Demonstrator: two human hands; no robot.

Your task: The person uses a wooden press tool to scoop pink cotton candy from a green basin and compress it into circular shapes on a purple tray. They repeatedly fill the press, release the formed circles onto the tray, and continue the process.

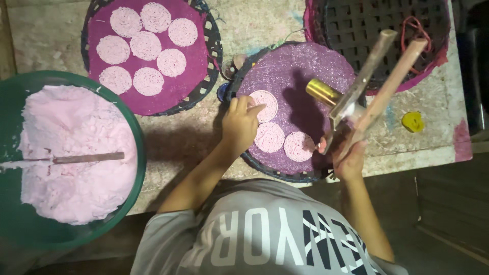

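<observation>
Grey T-shirt shoulders [265, 239] filled the bottom of the view, closest to the lens, with both bare arms reaching up toward twelve o'clock.

Left hand [239, 125] rested on the round purple woven mat [300, 71], fingers [243, 104] curled down and pressing the edge of the pale pink lacy disc [265, 104]; whether they pinched it or only touched it could not be told. Two more pink discs [270, 136] lay on the same mat, just beside each other, at five o'clock from that hand.

Right hand [349, 158] was closed around the lower end of a wooden two-armed press with a brass cylinder [367, 86]. Its long axis ran from the hand up toward one o'clock, tilted over the mat's right half. The press hung above the mat, at three o'clock from the pressed disc; the left hand was clearly the nearer one to that disc.

Around: at ten o'clock, a dark magenta round mat [193, 76] carrying eight finished discs. At nine o'clock, a green basin [127, 203] heaped with pink dough, a wooden-handled tool [86, 158] lying across it. At one o'clock, an empty dark lattice tray [356, 25]. A small yellow lump [412, 121] sat on the worn surface [254, 25] at three o'clock, well apart from the work.
</observation>
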